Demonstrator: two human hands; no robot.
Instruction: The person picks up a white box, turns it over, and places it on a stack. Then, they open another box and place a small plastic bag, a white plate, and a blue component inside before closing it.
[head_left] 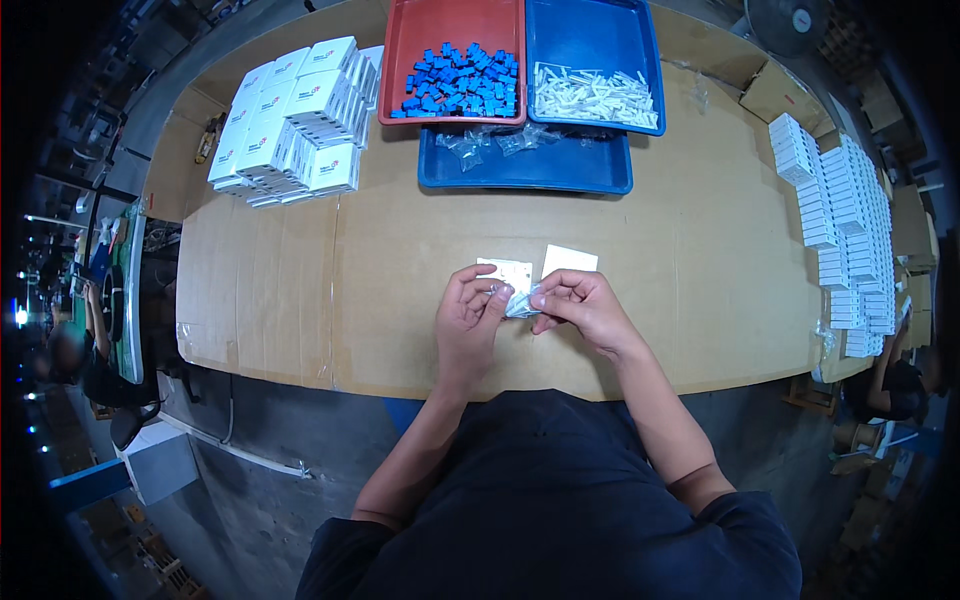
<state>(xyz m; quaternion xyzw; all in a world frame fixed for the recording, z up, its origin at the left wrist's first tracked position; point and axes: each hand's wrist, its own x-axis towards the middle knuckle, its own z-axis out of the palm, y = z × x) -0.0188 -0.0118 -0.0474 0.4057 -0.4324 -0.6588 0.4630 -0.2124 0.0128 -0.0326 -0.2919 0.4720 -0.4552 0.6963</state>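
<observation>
Clear plastic bag (521,301) pinched between both hands (468,312) (583,305) (mid-packing, I'd guess); next it needs opening carefully.

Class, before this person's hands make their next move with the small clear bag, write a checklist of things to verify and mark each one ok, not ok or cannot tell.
1. Both hands grip the small clear plastic bag: left hand and right hand both pinch it: ok.
2. Bag is open: cannot tell.
3. Bag's contents: cannot tell, too small.
4. Two white cards lie on the cardboard-covered table just beyond the hands: ok.
5. Red tray holds blue parts: ok.
6. Blue tray holds white parts: ok.
</observation>
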